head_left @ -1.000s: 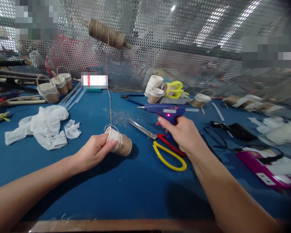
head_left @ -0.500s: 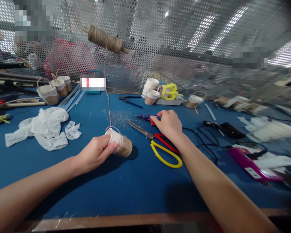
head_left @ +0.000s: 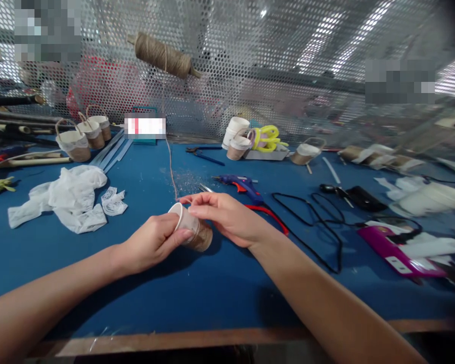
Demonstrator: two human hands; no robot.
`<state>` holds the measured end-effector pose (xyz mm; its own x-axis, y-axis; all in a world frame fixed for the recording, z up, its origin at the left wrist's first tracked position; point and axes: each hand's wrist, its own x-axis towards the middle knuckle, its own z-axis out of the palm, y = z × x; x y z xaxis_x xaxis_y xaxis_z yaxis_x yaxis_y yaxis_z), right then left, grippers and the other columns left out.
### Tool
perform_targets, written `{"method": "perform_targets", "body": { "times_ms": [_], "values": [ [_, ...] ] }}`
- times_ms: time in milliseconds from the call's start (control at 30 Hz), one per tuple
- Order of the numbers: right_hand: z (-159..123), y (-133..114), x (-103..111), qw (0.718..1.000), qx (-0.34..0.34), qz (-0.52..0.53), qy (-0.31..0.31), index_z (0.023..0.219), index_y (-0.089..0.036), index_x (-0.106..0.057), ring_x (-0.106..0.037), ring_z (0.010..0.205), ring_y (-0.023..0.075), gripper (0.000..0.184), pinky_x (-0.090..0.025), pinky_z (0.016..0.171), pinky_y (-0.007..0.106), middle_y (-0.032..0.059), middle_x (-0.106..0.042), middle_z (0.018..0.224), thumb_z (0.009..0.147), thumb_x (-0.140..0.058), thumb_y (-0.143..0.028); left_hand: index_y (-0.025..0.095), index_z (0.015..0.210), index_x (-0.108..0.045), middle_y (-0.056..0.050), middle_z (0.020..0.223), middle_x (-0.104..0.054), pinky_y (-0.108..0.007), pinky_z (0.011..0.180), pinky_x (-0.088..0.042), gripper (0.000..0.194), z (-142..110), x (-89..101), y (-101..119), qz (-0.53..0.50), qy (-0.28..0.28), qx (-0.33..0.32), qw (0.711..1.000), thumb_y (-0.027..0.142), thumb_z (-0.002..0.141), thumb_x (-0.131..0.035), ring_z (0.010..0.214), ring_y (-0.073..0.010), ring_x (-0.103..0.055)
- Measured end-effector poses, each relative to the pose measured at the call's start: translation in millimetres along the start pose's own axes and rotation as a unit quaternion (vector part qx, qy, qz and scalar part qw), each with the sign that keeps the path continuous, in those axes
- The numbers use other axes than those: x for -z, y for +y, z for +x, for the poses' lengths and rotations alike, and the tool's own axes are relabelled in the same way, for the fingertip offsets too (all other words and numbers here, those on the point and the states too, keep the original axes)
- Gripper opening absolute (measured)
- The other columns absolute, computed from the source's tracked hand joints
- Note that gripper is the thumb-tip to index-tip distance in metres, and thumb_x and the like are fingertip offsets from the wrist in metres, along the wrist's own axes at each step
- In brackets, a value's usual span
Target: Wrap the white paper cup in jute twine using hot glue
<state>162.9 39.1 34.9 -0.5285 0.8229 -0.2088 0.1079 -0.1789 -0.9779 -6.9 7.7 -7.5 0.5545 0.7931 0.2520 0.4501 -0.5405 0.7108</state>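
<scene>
My left hand (head_left: pixel 153 240) grips a white paper cup (head_left: pixel 182 217) by its rim, fingers inside and thumb outside. The cup lies tilted, its lower part wrapped in brown twine. My right hand (head_left: pixel 223 217) is closed at the cup's upper side, pinching the twine (head_left: pixel 171 169) near the rim. That strand runs up to a twine spool (head_left: pixel 162 54) on the mesh. Beyond my right hand lies a blue hot glue gun (head_left: pixel 238 183). Scissors with a red handle (head_left: pixel 269 215) are mostly hidden beneath my right hand and forearm.
White lace fabric (head_left: pixel 68 197) is heaped at the left. Small twine-handled cups (head_left: pixel 76 146) stand at the back left. A black cable (head_left: pixel 311 237) loops toward a purple power strip (head_left: pixel 398 253) at the right. Pliers (head_left: pixel 207 155) and yellow-handled scissors (head_left: pixel 269 139) are at the back.
My right hand has let go of the glue gun and moved left to the cup, where it now pinches the twine. The cup, still in my left hand, has shifted slightly right.
</scene>
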Motion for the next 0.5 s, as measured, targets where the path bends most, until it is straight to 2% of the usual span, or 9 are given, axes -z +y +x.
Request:
{"method": "perform_targets", "body": {
  "times_ms": [167,333,500],
  "values": [
    [-7,1,6,0.996,0.024,0.066,0.056,0.065,-0.015,-0.054,-0.053,0.087,0.0102,0.013,-0.040,0.080,0.025,0.0029,-0.058,0.094,0.065,-0.067,-0.020,0.013,0.064,-0.048,0.003,0.058,-0.036,-0.021,0.049,-0.030,0.037,-1,0.9,3,-0.126,-0.011,0.088,0.988,0.038,0.085,-0.031,0.053,-0.0089,-0.031],
    [-12,7,8,0.990,0.072,0.041,0.114,0.065,-0.016,-0.055,-0.054,0.084,0.0106,0.018,-0.039,0.081,0.028,0.0016,-0.060,0.089,0.064,-0.069,-0.028,0.011,0.068,-0.052,0.003,0.059,-0.039,-0.020,0.051,-0.030,0.036,1,-0.1,5,-0.240,0.004,0.143,0.960,0.039,0.083,-0.034,0.055,-0.0089,-0.031],
    [-13,11,4,0.982,0.119,0.001,0.147,0.065,-0.017,-0.054,-0.054,0.086,0.0123,0.016,-0.040,0.080,0.028,0.0024,-0.060,0.089,0.066,-0.067,-0.028,0.011,0.071,-0.055,0.003,0.059,-0.042,-0.019,0.051,-0.030,0.035,3,-1.7,7,-0.288,0.003,0.170,0.942,0.039,0.083,-0.036,0.054,-0.0088,-0.032]
  ]
}}
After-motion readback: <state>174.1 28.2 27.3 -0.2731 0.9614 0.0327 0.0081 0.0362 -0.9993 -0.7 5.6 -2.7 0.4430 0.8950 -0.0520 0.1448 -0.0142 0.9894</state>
